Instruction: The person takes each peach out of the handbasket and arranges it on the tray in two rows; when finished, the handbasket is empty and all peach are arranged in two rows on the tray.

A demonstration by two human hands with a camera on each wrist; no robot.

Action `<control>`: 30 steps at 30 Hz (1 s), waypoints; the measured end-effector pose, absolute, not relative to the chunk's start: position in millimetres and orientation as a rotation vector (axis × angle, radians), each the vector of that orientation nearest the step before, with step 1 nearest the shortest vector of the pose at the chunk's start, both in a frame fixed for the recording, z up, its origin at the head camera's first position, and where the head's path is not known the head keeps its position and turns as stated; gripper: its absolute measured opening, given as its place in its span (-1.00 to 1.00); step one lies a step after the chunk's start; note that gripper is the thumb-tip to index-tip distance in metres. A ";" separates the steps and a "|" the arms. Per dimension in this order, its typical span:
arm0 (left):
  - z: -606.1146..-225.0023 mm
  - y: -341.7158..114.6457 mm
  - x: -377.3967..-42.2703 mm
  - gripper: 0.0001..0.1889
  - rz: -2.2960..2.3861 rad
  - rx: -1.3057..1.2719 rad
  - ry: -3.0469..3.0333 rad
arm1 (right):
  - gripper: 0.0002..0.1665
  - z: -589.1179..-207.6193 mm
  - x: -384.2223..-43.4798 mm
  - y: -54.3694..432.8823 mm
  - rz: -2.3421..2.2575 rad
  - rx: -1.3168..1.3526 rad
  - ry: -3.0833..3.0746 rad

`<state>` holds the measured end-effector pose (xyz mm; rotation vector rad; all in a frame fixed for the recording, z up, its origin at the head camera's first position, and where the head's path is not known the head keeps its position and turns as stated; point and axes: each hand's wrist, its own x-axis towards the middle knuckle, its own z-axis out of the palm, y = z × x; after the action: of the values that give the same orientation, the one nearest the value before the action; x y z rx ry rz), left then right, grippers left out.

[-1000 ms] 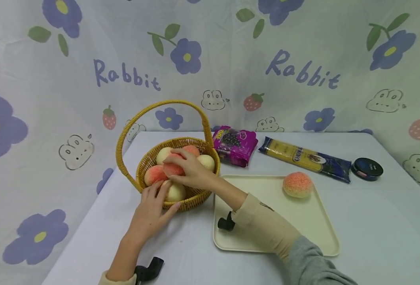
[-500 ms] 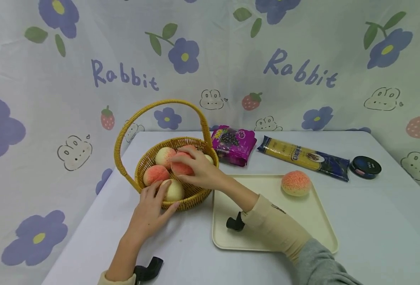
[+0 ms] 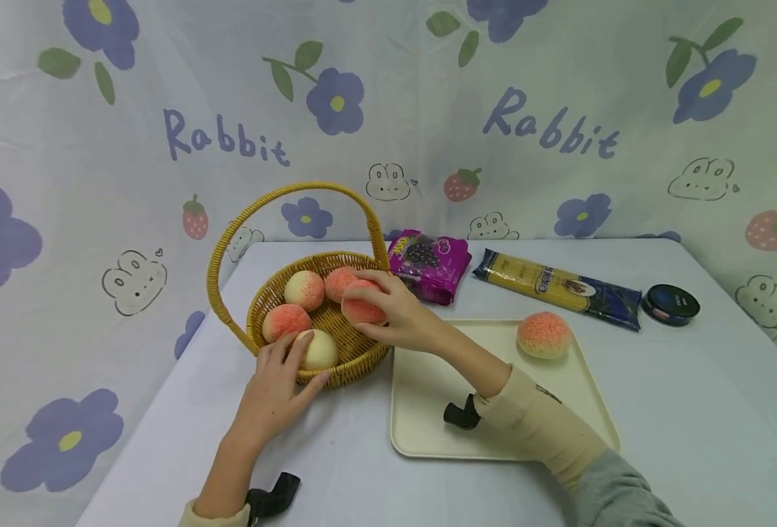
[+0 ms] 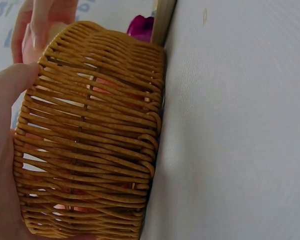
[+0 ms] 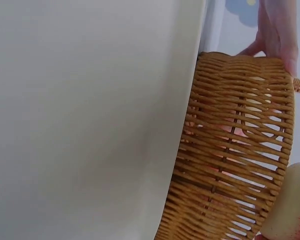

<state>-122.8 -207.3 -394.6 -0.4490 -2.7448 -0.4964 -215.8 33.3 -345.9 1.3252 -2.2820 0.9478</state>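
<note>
Four peaches [image 3: 304,291] lie in the wicker basket [image 3: 349,375], left of the right hand [image 3: 402,315] and at or beyond the left hand's [image 3: 276,388] fingertips. The right hand's curled fingers and thumb pinch a fifth peach [image 3: 362,311] beside the basket's right rim; a sixth peach [image 3: 544,335] rests on the tray [image 3: 421,439], well to that hand's right. The left hand grips the near rim, thumb outside. By this count, the work appears part done; its direction cannot be told. Partly hidden: the tray, under the right arm [image 3: 533,413]. Cut off: a peach at the right wrist view's edge.
</note>
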 end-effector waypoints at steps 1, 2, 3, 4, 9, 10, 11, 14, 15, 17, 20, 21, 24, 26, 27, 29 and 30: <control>-395.0 -207.5 -122.7 -0.29 -0.499 -0.449 -2.747 | -0.50 -345.8 -214.7 35.8 0.947 1.320 -2.288; -395.1 -207.7 -122.6 -0.29 -0.501 -0.449 -2.749 | -0.50 -345.8 -213.8 38.0 0.942 1.315 -2.292; -395.1 -207.8 -122.5 -0.29 -0.503 -0.449 -2.752 | -0.50 -345.2 -212.4 40.4 0.940 1.309 -2.298; -395.0 -207.8 -122.6 -0.29 -0.506 -0.448 -2.753 | -0.50 -344.8 -211.5 42.9 0.935 1.304 -2.302; -393.5 -207.7 -122.4 -0.28 -0.502 -0.441 -2.753 | -0.47 -342.6 -206.4 57.7 0.876 1.276 -2.300; -393.4 -207.8 -122.6 -0.28 -0.500 -0.442 -2.753 | -0.46 -342.7 -205.2 61.3 0.866 1.267 -2.298; -393.5 -207.8 -122.7 -0.28 -0.497 -0.443 -2.756 | -0.46 -343.0 -203.6 65.1 0.854 1.258 -2.299; -392.9 -208.3 -122.1 -0.28 -0.497 -0.444 -2.767 | -0.48 -345.1 -199.6 75.9 0.820 1.231 -2.319; -392.6 -208.6 -121.6 -0.28 -0.497 -0.442 -2.770 | -0.48 -345.9 -198.2 79.4 0.807 1.225 -2.328; -392.5 -208.5 -121.5 -0.28 -0.499 -0.440 -2.772 | -0.48 -347.9 -196.6 86.5 0.778 1.216 -2.345; -392.6 -208.6 -122.2 -0.28 -0.499 -0.438 -2.769 | -0.46 -349.7 -194.8 96.7 0.738 1.204 -2.362; -392.6 -208.6 -122.5 -0.28 -0.498 -0.439 -2.765 | -0.45 -350.2 -194.3 100.2 0.728 1.199 -2.368; -393.2 -208.6 -123.2 -0.28 -0.496 -0.441 -2.758 | -0.46 -352.2 -192.8 110.3 0.710 1.185 -2.392; -393.4 -208.5 -123.1 -0.28 -0.498 -0.442 -2.757 | -0.45 -354.4 -191.5 117.5 0.697 1.176 -2.411; -393.6 -208.5 -123.1 -0.28 -0.497 -0.443 -2.757 | -0.46 -355.7 -191.0 121.3 0.695 1.175 -2.423; -394.2 -208.6 -123.5 -0.28 -0.495 -0.445 -2.759 | -0.47 -358.7 -191.2 128.8 0.692 1.183 -2.442; -394.2 -208.6 -123.3 -0.28 -0.494 -0.444 -2.761 | -0.47 -360.1 -191.7 132.4 0.695 1.190 -2.453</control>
<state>-123.3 -208.6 -394.2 -0.4441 -2.7607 -0.4942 -191.7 132.4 -360.1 1.1897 -2.4531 0.6950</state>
